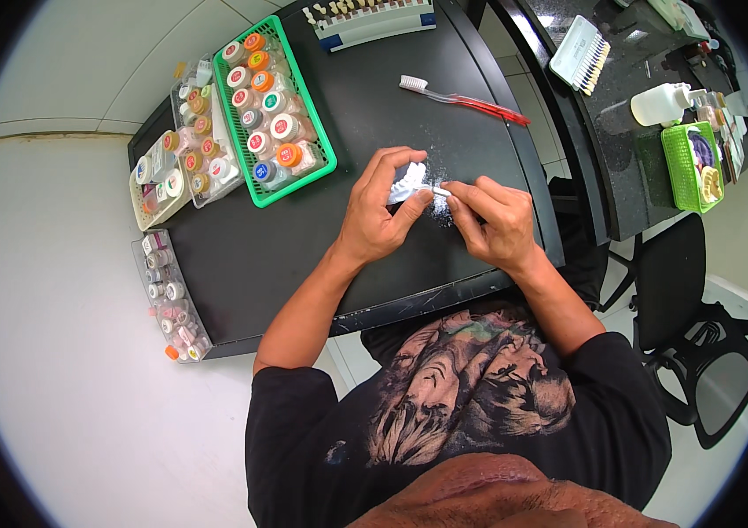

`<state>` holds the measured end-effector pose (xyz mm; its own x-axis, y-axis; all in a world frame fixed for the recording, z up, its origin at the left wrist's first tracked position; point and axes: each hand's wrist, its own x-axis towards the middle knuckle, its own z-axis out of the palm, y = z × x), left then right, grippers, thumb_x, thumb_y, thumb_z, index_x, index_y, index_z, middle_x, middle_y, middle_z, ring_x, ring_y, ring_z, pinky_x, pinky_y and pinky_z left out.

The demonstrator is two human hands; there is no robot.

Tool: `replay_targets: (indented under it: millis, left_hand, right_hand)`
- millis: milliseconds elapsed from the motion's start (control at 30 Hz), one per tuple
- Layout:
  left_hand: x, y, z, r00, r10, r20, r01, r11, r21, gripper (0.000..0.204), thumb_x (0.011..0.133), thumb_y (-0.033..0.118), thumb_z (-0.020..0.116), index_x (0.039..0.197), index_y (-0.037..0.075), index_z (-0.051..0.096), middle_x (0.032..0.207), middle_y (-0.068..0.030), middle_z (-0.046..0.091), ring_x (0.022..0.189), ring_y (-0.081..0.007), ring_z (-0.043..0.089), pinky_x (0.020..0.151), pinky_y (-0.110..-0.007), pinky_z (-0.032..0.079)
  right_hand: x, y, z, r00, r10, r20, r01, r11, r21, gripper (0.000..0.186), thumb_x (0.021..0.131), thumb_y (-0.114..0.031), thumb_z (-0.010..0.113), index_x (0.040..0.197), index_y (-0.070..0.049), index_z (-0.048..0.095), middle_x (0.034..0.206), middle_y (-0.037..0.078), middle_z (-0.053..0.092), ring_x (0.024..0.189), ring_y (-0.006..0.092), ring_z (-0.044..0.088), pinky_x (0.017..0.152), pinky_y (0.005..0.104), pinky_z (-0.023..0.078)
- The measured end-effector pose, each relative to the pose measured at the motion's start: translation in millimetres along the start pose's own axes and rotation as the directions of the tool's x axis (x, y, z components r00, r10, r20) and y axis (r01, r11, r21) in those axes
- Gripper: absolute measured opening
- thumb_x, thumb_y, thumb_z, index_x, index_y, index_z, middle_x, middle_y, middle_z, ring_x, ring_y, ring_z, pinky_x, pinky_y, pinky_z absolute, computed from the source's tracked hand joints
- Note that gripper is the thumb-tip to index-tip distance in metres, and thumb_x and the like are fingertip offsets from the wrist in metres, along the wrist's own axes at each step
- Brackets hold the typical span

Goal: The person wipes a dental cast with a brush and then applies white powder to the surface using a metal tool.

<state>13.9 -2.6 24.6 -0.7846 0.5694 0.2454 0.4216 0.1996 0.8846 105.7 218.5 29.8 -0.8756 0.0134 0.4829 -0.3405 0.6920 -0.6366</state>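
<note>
My left hand [377, 207] is closed around a white dental cast [410, 179] with tooth shapes along it, held over the black table. Between the pinched thumb and fingers of my right hand [495, 220] is a small thin white piece [439, 191], its tip at the cast beside my left thumb. Whether it is a tool or part of the cast is too small to tell. White powder [442, 209] lies scattered on the table below and around both hands.
A red-handled toothbrush [466, 101] lies beyond my hands. At the left stand a green basket [328, 158] of lidded jars and clear boxes [201, 348] of bottles. A tooth shade rack [374, 25] sits at the back. Rightward are a second dark table [629, 176] and a black chair [669, 290].
</note>
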Motion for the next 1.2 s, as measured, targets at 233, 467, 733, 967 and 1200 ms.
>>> replay_targets:
  millis: [233,467,733,967,1200]
  left_hand:
    - [1.3,0.6,-0.1,1.000,0.025,-0.007,-0.025,1.000,0.001,0.043,0.108,0.020,0.084,0.145,0.002,0.072,0.138,-0.0175,0.073,0.115,-0.0276,0.074,0.101,-0.038,0.058]
    - [0.9,-1.0,0.2,1.000,0.023,-0.004,-0.023,1.000,-0.006,0.042,0.106,0.017,0.085,0.143,0.002,0.073,0.135,-0.0174,0.074,0.113,-0.0274,0.074,0.099,-0.038,0.058]
    - [0.9,-1.5,1.5,1.000,0.025,-0.014,-0.025,1.000,-0.001,0.040,0.104,0.015,0.086,0.141,0.002,0.074,0.133,-0.0166,0.075,0.110,-0.0265,0.074,0.097,-0.037,0.058]
    - [-0.6,-0.1,1.6,1.000,0.010,-0.028,-0.010,1.000,0.002,0.040,0.106,0.016,0.086,0.141,0.001,0.073,0.134,-0.0169,0.075,0.109,-0.0252,0.074,0.097,-0.036,0.058]
    - [-0.5,0.5,1.2,1.000,-0.007,-0.016,0.007,1.000,0.002,0.044,0.105,0.016,0.085,0.144,0.000,0.071,0.137,-0.0166,0.074,0.111,-0.0233,0.073,0.098,-0.036,0.058]
  right_hand:
    - [-0.7,-0.3,-1.2,1.000,0.012,0.012,-0.011,1.000,-0.011,0.017,0.097,-0.009,0.089,0.113,-0.007,0.086,0.077,0.005,0.065,0.055,0.0255,0.064,0.055,0.0409,0.049]
    - [-0.6,-0.6,-0.5,1.000,0.003,-0.001,-0.003,1.000,-0.009,0.016,0.096,-0.008,0.089,0.112,-0.007,0.086,0.076,0.005,0.064,0.055,0.0251,0.064,0.054,0.0407,0.049]
    - [-1.3,-0.4,0.1,1.000,0.001,-0.003,-0.001,1.000,-0.021,0.016,0.097,-0.008,0.089,0.112,-0.006,0.086,0.076,0.005,0.064,0.054,0.0248,0.063,0.054,0.0407,0.049]
    - [-0.5,-2.1,-0.6,1.000,0.002,-0.013,-0.002,1.000,-0.019,0.017,0.097,-0.008,0.089,0.113,-0.006,0.086,0.075,0.005,0.063,0.054,0.0246,0.062,0.054,0.0406,0.048]
    - [-1.3,-0.3,-0.7,1.000,0.006,-0.013,-0.006,1.000,0.003,0.016,0.096,-0.008,0.089,0.112,-0.006,0.086,0.075,0.005,0.064,0.054,0.0247,0.063,0.054,0.0405,0.048]
